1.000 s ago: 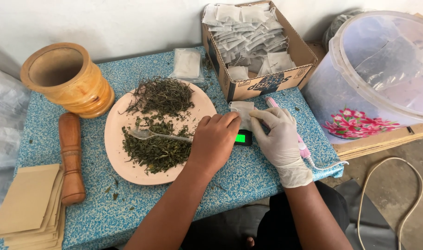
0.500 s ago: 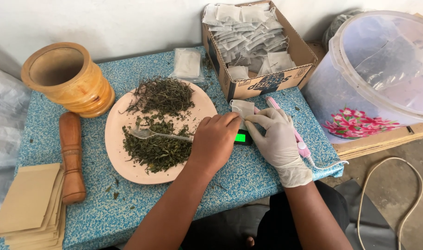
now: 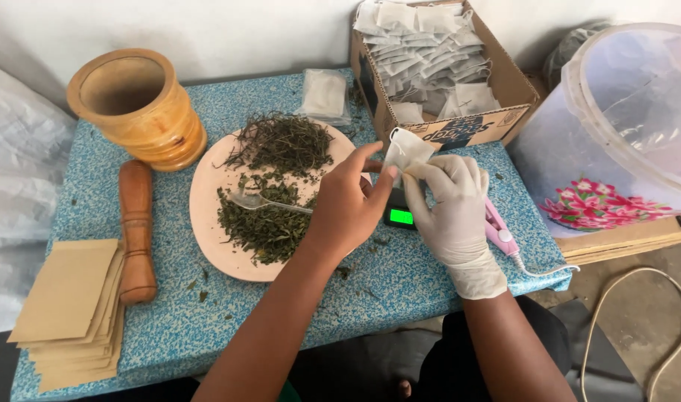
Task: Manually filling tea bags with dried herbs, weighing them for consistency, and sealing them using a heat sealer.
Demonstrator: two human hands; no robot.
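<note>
Both hands meet over a small scale (image 3: 401,216) and together pinch one white tea bag (image 3: 407,151). The bare left hand (image 3: 346,211) grips the bag's left edge between thumb and forefinger; its other fingers curl loosely. The gloved right hand (image 3: 452,212) closes its fingertips on the bag's lower right corner. The bag is held up just above both hands, apart from the table (image 3: 228,327), with the scale's green display showing in the gap below them.

Left of the left hand lies a pink plate (image 3: 206,201) heaped with dried herbs (image 3: 269,223), and a spoon (image 3: 262,202) rests on the herbs with its handle pointing toward that hand. Farther left stand a wooden mortar (image 3: 135,104) and, lying flat, a pestle (image 3: 137,227); nearer the person on that side sits a stack of brown envelopes (image 3: 68,309). Just beyond the hands is a cardboard box (image 3: 459,126) full of similar bags, and a clear packet (image 3: 323,93) lies to its left. Just right of the gloved hand, partly under it, lies a pink sealer (image 3: 498,229) with a white cord. Farther right stands a large clear tub (image 3: 616,141) with a flower print
</note>
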